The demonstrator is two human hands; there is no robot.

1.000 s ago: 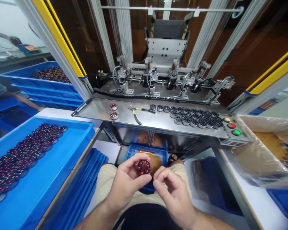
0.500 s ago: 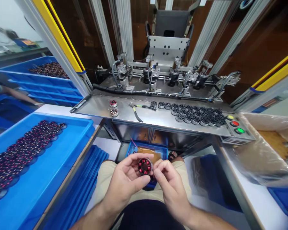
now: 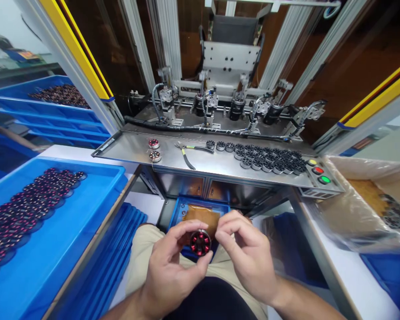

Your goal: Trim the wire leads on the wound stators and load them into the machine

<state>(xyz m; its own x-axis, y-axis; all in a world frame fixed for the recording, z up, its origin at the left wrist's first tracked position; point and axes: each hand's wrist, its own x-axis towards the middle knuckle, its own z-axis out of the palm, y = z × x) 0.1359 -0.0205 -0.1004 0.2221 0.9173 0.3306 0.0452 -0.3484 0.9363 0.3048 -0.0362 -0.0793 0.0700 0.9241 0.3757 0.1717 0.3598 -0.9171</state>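
My left hand [image 3: 175, 264] holds a small round motor stator [image 3: 200, 243] between thumb and fingers, its red-wound face turned toward me. Just right of it, my right hand [image 3: 248, 249] is closed in a pinch, apart from the stator's rim. Whatever sits between those fingertips is too small to make out. Below and beyond my hands is a blue bin [image 3: 178, 213] with brown sheet material inside. On the metal bench ahead lie two wound stators, one red [image 3: 154, 143] and one copper-toned [image 3: 155, 156], beside cutting pliers [image 3: 200, 149] with spread handles.
Rows of dark unwound stators [image 3: 270, 160] cover the bench's right half, near coloured push buttons [image 3: 324, 179]. Behind stands a machine with clamps [image 3: 236, 109]. A blue tray [image 3: 96, 166] of wound stators is at left; a plastic-lined carton [image 3: 340, 213] is at right. Another person's arm [image 3: 10, 133] shows far left.
My right hand has moved up and away from the stator, widening the gap. The stator sits slightly lower, still in my left hand. The whole view has shifted a little.
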